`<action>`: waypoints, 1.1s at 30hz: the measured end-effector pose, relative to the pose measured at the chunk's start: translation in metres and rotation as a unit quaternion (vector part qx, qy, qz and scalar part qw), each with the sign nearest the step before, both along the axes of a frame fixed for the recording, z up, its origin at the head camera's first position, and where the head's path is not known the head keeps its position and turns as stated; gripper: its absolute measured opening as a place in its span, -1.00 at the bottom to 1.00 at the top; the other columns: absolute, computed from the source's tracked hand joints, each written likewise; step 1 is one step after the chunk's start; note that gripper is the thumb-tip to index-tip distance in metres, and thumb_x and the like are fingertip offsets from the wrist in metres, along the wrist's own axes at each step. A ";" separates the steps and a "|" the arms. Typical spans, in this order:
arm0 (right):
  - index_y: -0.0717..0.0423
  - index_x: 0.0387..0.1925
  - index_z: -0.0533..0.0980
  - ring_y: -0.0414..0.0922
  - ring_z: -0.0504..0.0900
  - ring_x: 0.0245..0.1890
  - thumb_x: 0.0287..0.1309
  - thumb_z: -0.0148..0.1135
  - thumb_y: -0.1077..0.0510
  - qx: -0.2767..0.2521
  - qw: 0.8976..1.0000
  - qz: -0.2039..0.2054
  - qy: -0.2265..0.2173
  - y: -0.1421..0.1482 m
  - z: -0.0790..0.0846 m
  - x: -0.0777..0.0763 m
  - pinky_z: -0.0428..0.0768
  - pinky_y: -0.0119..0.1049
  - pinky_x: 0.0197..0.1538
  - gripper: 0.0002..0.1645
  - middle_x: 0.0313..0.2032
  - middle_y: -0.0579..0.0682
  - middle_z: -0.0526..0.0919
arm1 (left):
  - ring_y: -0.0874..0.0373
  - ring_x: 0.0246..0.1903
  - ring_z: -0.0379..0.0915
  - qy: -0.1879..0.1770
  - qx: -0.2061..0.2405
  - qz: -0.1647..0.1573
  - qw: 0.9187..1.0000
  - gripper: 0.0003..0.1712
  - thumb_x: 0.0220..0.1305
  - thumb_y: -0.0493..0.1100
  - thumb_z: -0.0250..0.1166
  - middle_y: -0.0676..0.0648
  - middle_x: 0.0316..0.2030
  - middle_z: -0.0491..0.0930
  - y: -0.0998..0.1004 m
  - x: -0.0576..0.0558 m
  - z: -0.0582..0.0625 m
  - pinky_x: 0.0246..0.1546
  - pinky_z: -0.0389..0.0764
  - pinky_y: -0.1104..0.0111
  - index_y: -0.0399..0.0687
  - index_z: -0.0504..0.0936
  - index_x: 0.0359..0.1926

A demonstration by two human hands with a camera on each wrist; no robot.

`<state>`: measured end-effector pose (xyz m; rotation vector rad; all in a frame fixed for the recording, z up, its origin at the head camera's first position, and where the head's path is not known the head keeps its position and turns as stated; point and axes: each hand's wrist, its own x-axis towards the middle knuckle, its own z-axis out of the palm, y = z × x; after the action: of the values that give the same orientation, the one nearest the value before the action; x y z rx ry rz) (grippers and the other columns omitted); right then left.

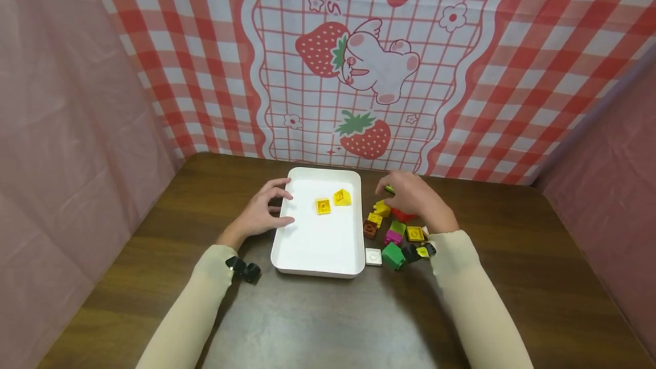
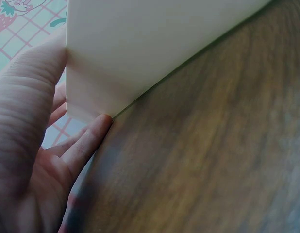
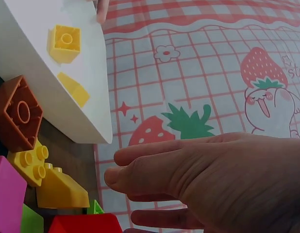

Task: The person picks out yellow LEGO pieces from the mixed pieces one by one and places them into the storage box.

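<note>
My left hand (image 1: 261, 209) rests against the left side of a white tray (image 1: 315, 252), fingers and thumb spread. In the left wrist view, a fingertip touches the tray wall (image 2: 140, 43) low down. Two yellow building bricks, one square (image 1: 323, 206) and one sloped (image 1: 342, 197), lie inside the tray. My right hand (image 1: 410, 193) hovers over a loose pile of bricks right of the tray, its fingers loosely bent and nothing visible in them. Nearest beneath it are a red brick (image 3: 84, 224), a bright green piece (image 3: 95, 208) and a yellow sloped brick (image 3: 61, 189).
Also in the pile are a brown brick (image 1: 370, 229), a magenta brick (image 1: 394, 237), a dark green brick (image 1: 393, 256) and a flat yellow brick (image 1: 415, 234). A white square brick (image 1: 373, 257) lies beside the tray. Behind the wooden table (image 1: 138, 266) hangs a strawberry-print cloth (image 1: 287, 90).
</note>
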<state>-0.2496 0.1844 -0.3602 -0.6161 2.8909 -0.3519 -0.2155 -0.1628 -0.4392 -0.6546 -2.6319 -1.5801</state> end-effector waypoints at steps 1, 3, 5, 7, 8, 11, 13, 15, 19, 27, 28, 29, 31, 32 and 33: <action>0.08 -0.05 0.70 0.12 0.59 -0.02 0.11 0.43 0.23 -0.001 1.000 0.002 -0.002 0.001 0.000 0.000 0.68 0.07 0.13 -0.68 -0.01 0.11 0.71 | -0.25 0.33 0.24 0.000 0.000 0.000 1.000 -0.49 0.03 -0.37 0.51 -0.29 0.48 0.16 0.000 0.000 0.000 0.13 0.60 -0.20 -0.45 0.54 0.00; 0.08 -0.06 0.71 0.12 0.60 -0.02 0.11 0.43 0.23 -0.003 1.000 0.006 -0.005 0.001 -0.002 0.000 0.69 0.07 0.13 -0.69 -0.01 0.10 0.72 | -0.26 0.32 0.24 0.000 -0.001 -0.001 1.000 -0.49 0.03 -0.36 0.51 -0.29 0.48 0.15 0.000 0.000 0.000 0.14 0.60 -0.20 -0.46 0.54 0.00; 0.08 -0.06 0.71 0.12 0.61 -0.02 0.12 0.42 0.24 -0.006 1.000 0.011 -0.010 0.002 -0.004 -0.001 0.69 0.06 0.13 -0.69 -0.01 0.10 0.73 | -0.25 0.32 0.24 -0.001 -0.003 0.000 1.000 -0.49 0.04 -0.36 0.51 -0.28 0.48 0.15 -0.001 0.000 0.000 0.14 0.59 -0.21 -0.45 0.54 0.00; 0.08 -0.05 0.71 0.09 0.62 -0.06 0.11 0.42 0.25 -0.007 1.000 0.016 -0.011 0.002 -0.007 -0.001 0.72 0.04 0.09 -0.69 -0.01 0.10 0.74 | -0.25 0.32 0.25 -0.001 -0.003 0.000 1.000 -0.49 0.04 -0.36 0.51 -0.28 0.48 0.15 -0.001 0.000 -0.001 0.14 0.59 -0.21 -0.44 0.54 0.01; 0.08 -0.05 0.71 0.08 0.63 -0.08 0.11 0.43 0.25 -0.008 1.000 0.018 -0.012 0.002 -0.008 -0.001 0.73 0.04 0.07 -0.68 -0.01 0.10 0.74 | -0.25 0.31 0.25 -0.002 -0.003 0.001 1.000 -0.49 0.04 -0.35 0.51 -0.28 0.48 0.15 -0.001 0.000 -0.001 0.15 0.59 -0.21 -0.44 0.54 0.01; 0.07 -0.05 0.71 0.04 0.63 -0.14 0.10 0.44 0.23 -0.007 1.000 0.017 -0.016 0.002 -0.012 0.000 0.76 -0.01 -0.01 -0.68 -0.01 0.09 0.74 | -0.25 0.30 0.27 -0.002 -0.003 0.002 1.000 -0.49 0.04 -0.35 0.51 -0.27 0.48 0.15 -0.001 0.000 -0.001 0.15 0.58 -0.21 -0.44 0.54 0.01; 0.06 -0.05 0.71 0.03 0.62 -0.15 0.09 0.45 0.22 -0.005 1.000 0.015 -0.019 0.002 -0.013 0.000 0.77 -0.04 -0.04 -0.67 -0.01 0.09 0.73 | -0.24 0.31 0.27 -0.001 -0.004 0.001 1.000 -0.49 0.04 -0.35 0.51 -0.27 0.49 0.15 -0.001 -0.001 -0.002 0.15 0.59 -0.20 -0.43 0.54 0.01; 0.06 -0.04 0.71 0.02 0.61 -0.16 0.09 0.45 0.22 -0.003 1.000 0.014 -0.021 0.001 -0.015 0.001 0.78 -0.07 -0.07 -0.66 0.00 0.09 0.73 | -0.24 0.32 0.25 -0.001 -0.002 0.001 1.000 -0.49 0.04 -0.35 0.51 -0.27 0.48 0.15 -0.001 -0.001 -0.001 0.15 0.58 -0.21 -0.44 0.54 0.01; 0.05 -0.04 0.71 0.03 0.58 -0.14 0.10 0.45 0.22 -0.003 1.000 0.015 -0.020 0.001 -0.016 0.003 0.77 -0.07 -0.07 -0.66 0.02 0.08 0.71 | -0.25 0.34 0.22 -0.002 -0.001 0.000 1.000 -0.49 0.04 -0.36 0.51 -0.27 0.48 0.15 0.000 -0.001 -0.001 0.15 0.58 -0.21 -0.45 0.54 0.01; 0.05 -0.03 0.71 0.06 0.55 -0.05 0.10 0.45 0.21 -0.011 1.000 0.014 -0.022 0.001 -0.019 0.006 0.75 0.00 0.02 -0.65 0.03 0.09 0.70 | -0.25 0.36 0.20 -0.006 -0.002 -0.003 1.000 -0.49 0.05 -0.35 0.51 -0.28 0.49 0.14 0.000 -0.001 0.000 0.16 0.58 -0.20 -0.43 0.53 0.02; 0.05 -0.03 0.71 0.05 0.56 -0.06 0.10 0.45 0.21 -0.010 1.000 0.012 -0.023 0.001 -0.020 0.006 0.75 -0.01 0.01 -0.65 0.02 0.09 0.70 | -0.25 0.35 0.21 -0.006 -0.002 -0.003 1.000 -0.49 0.04 -0.36 0.51 -0.28 0.49 0.14 0.000 -0.001 0.000 0.16 0.58 -0.19 -0.44 0.53 0.01; 0.05 -0.03 0.71 0.05 0.56 -0.06 0.10 0.45 0.21 -0.010 1.000 0.013 -0.024 0.001 -0.020 0.005 0.75 -0.02 0.01 -0.66 0.02 0.09 0.71 | -0.25 0.35 0.21 -0.006 -0.002 -0.004 1.000 -0.49 0.04 -0.36 0.51 -0.28 0.49 0.14 0.000 0.000 0.000 0.16 0.58 -0.19 -0.44 0.53 0.01; 0.05 -0.03 0.71 0.05 0.57 -0.08 0.11 0.44 0.21 -0.009 1.000 0.013 -0.027 0.000 -0.021 0.004 0.76 -0.04 -0.01 -0.66 0.01 0.09 0.71 | -0.25 0.33 0.24 -0.005 -0.001 -0.003 1.000 -0.48 0.04 -0.36 0.51 -0.28 0.49 0.14 0.000 0.000 0.000 0.16 0.58 -0.19 -0.45 0.53 0.01; 0.04 -0.03 0.71 0.04 0.57 -0.08 0.11 0.44 0.21 -0.009 0.999 0.013 -0.029 0.000 -0.022 0.004 0.76 -0.05 -0.01 -0.66 0.01 0.09 0.72 | -0.25 0.32 0.26 -0.004 -0.002 -0.003 1.000 -0.49 0.04 -0.36 0.51 -0.27 0.49 0.14 0.000 0.000 0.001 0.16 0.58 -0.19 -0.45 0.53 0.01; 0.04 -0.02 0.71 0.04 0.58 -0.08 0.12 0.44 0.21 -0.009 0.999 0.014 -0.030 0.000 -0.022 0.003 0.76 -0.05 -0.02 -0.66 0.01 0.09 0.72 | -0.25 0.30 0.28 -0.004 -0.002 -0.002 1.000 -0.48 0.04 -0.36 0.51 -0.27 0.49 0.14 -0.001 0.001 0.001 0.15 0.58 -0.19 -0.45 0.53 0.01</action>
<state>-0.2461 0.1840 -0.3826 -0.6364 2.8213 -0.3866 -0.2149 -0.1634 -0.4378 -0.6569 -2.6414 -1.5817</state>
